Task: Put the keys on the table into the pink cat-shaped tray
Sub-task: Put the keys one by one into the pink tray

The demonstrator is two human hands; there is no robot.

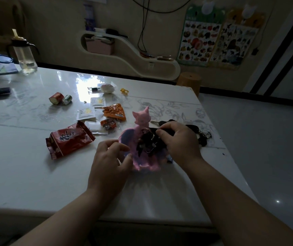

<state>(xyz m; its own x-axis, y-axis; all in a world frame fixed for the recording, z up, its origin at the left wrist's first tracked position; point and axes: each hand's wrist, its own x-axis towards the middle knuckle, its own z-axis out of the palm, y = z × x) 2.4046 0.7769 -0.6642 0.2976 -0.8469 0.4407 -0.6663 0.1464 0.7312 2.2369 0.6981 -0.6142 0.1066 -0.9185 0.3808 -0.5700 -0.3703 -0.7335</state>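
The pink cat-shaped tray (143,119) stands on the white marble table (35,174), its cat figure upright at the back and its dish toward me. A dark bunch of keys (146,143) with a ring lies in the dish. My right hand (179,141) reaches over the tray's right side, fingertips pinched on the black key fob of the bunch; a key blade (154,122) and a chain (205,135) stick out behind the hand. My left hand (112,160) rests at the tray's left rim, fingers curled and apart, holding nothing.
Snack packets lie left of the tray: a red bag (69,139), an orange pack (114,111), small white sachets (86,112). Two small cans (60,98) and a white egg-shaped object (107,88) sit farther back. A water bottle (24,54) stands far left. The table edge runs close on the right.
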